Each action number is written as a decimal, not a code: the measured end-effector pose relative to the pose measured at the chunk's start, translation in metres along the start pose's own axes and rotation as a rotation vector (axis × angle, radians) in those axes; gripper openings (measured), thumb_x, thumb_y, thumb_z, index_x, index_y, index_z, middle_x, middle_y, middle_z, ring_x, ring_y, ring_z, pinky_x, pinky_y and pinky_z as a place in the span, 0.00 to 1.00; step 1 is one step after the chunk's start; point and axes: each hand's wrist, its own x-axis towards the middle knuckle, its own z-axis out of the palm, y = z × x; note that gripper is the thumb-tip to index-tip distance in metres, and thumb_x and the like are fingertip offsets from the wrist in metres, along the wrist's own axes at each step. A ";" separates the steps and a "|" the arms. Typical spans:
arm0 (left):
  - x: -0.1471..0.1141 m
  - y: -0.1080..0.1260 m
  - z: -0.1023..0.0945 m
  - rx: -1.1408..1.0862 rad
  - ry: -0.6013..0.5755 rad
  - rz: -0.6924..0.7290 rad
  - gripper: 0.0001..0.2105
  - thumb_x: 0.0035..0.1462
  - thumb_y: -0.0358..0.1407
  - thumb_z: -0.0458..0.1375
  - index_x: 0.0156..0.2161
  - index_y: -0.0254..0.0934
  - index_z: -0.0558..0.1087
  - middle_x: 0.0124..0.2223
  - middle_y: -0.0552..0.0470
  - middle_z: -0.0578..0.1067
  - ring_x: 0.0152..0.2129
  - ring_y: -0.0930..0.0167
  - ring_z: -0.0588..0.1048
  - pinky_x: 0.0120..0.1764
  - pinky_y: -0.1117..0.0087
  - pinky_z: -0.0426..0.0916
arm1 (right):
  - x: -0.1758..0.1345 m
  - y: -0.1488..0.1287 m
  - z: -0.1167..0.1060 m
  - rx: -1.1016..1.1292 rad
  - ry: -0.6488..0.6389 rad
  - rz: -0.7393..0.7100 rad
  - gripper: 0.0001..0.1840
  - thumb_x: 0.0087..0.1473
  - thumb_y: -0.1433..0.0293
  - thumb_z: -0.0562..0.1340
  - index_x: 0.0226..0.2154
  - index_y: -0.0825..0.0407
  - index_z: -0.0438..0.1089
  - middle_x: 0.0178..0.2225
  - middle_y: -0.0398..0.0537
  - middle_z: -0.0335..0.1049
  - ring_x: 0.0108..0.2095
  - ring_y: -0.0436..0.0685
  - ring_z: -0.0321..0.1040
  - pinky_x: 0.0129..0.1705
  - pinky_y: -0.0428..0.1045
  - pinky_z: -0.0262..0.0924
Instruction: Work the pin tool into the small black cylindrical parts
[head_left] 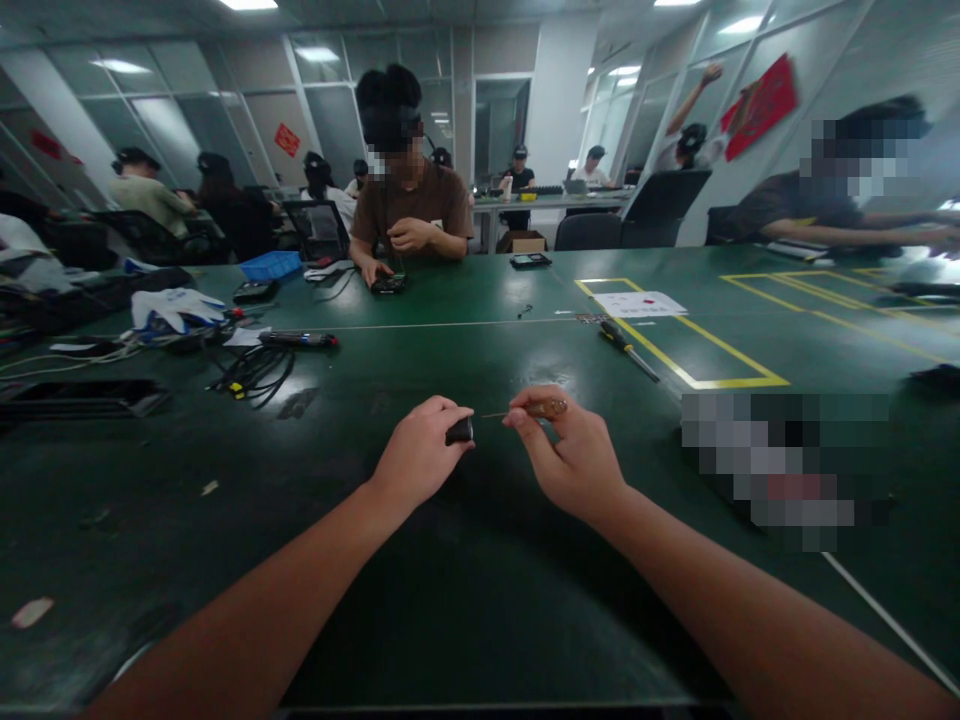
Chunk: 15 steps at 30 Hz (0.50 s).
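My left hand [424, 450] grips a small black piece [460, 431], mostly hidden in my fingers, with one rounded end showing on the side toward my right hand [577, 450]. There I hold a slim screwdriver [549, 408], nearly level, its handle brownish and glossy, its thin shaft pointing left at the piece, the tip just short of it.

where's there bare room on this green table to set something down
The green tabletop looks bare between the left forearm and right forearm, and inside the yellow tape rectangle, nearer than the white printed paper. It is crowded on the left, around the white-and-blue gloves and black coiled cable.
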 end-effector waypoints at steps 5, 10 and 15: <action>0.000 -0.001 0.002 -0.038 0.026 0.005 0.17 0.54 0.29 0.69 0.49 0.39 0.78 0.47 0.48 0.78 0.43 0.62 0.78 0.48 0.57 0.74 | 0.002 0.003 0.003 0.043 -0.057 0.056 0.04 0.65 0.68 0.59 0.40 0.48 0.70 0.33 0.46 0.79 0.35 0.56 0.78 0.38 0.49 0.66; 0.001 0.000 0.001 -0.044 0.072 0.004 0.17 0.52 0.28 0.70 0.49 0.39 0.78 0.48 0.48 0.79 0.44 0.63 0.78 0.50 0.59 0.74 | 0.003 0.007 0.009 0.133 -0.079 0.139 0.05 0.65 0.67 0.59 0.39 0.49 0.70 0.32 0.45 0.80 0.35 0.56 0.79 0.37 0.49 0.66; 0.001 0.004 -0.002 -0.058 0.083 0.012 0.18 0.52 0.28 0.70 0.48 0.39 0.78 0.48 0.49 0.79 0.44 0.64 0.78 0.50 0.60 0.74 | 0.003 0.011 0.012 0.180 -0.073 0.165 0.07 0.65 0.65 0.58 0.38 0.50 0.71 0.34 0.46 0.80 0.35 0.56 0.79 0.38 0.49 0.67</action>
